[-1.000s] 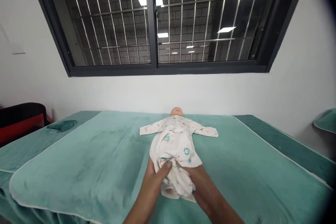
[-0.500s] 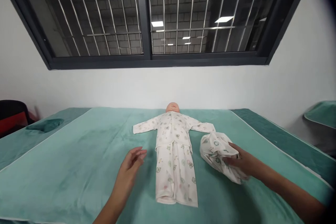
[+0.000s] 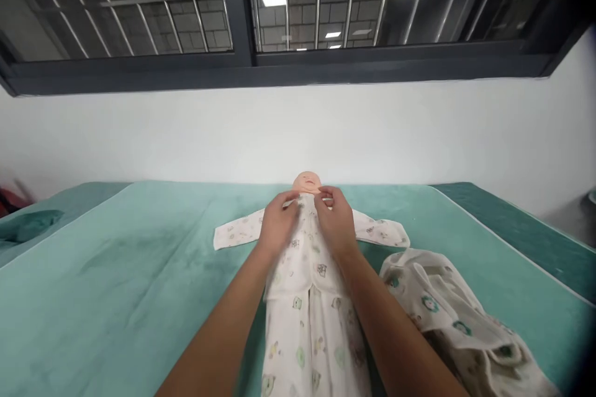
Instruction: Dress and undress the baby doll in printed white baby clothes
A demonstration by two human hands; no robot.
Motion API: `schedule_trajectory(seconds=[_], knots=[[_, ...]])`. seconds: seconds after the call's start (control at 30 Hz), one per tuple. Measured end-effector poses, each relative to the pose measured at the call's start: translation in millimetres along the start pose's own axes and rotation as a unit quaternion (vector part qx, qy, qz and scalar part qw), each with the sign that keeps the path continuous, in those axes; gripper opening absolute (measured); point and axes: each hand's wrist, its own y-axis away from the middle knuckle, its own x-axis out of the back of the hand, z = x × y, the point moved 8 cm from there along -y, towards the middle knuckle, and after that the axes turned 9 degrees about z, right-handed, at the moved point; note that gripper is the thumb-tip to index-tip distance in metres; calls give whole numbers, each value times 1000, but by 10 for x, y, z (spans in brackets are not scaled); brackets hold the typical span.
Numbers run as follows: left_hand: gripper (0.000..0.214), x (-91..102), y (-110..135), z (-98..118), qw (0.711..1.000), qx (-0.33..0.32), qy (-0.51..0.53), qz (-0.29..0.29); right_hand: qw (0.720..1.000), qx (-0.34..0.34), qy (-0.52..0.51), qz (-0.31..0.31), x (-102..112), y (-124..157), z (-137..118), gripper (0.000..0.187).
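A baby doll [image 3: 307,181] lies on its back, head toward the wall, in a white printed long-sleeved baby shirt [image 3: 298,260] and matching baby pants [image 3: 300,347]. At the collar, my left hand [image 3: 280,217] has its fingers bent and pressed on the shirt's left edge. My right hand [image 3: 336,217] grips the collar's other side, thumb and fingers drawn together; its fingertips are partly hidden. Both sleeves stretch out sideways. A crumpled white printed cloth [image 3: 451,304] rests right of the doll, beside my right forearm.
Green plush covering [image 3: 139,273] spreads under the doll, with a darker green strip [image 3: 526,217] along the right. A bunched green fold [image 3: 32,223] lies at the left. The white wall [image 3: 298,130] and a barred window [image 3: 298,18] stand behind.
My right hand has let go of the crumpled cloth, which now lies at the right. Both hands have moved up to the doll's collar. The view has come closer and tilted down.
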Motion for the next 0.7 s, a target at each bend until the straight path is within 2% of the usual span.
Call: schedule_trajectory(seconds=[0.1,0.23,0.37,0.57,0.7], knots=[[33,-218,-274,-54,996,-50,-62,-34,999,8,11,-42,-248,-383,290,23],[35,-301,-287,-208,989,-110,-91,-47,996,-24,-23,-78,-266,-448,472,18],[34,-246,-226,-319,989,-94,-108,-29,996,-14,1,-92,-286,-363,443,20],[34,-234,-239,-297,989,-71,-124,-37,994,37,34,-99,-302,-418,423,27],[38,-258,-222,-263,987,-90,-123,-56,989,67,42,-122,-327,-422,401,30]])
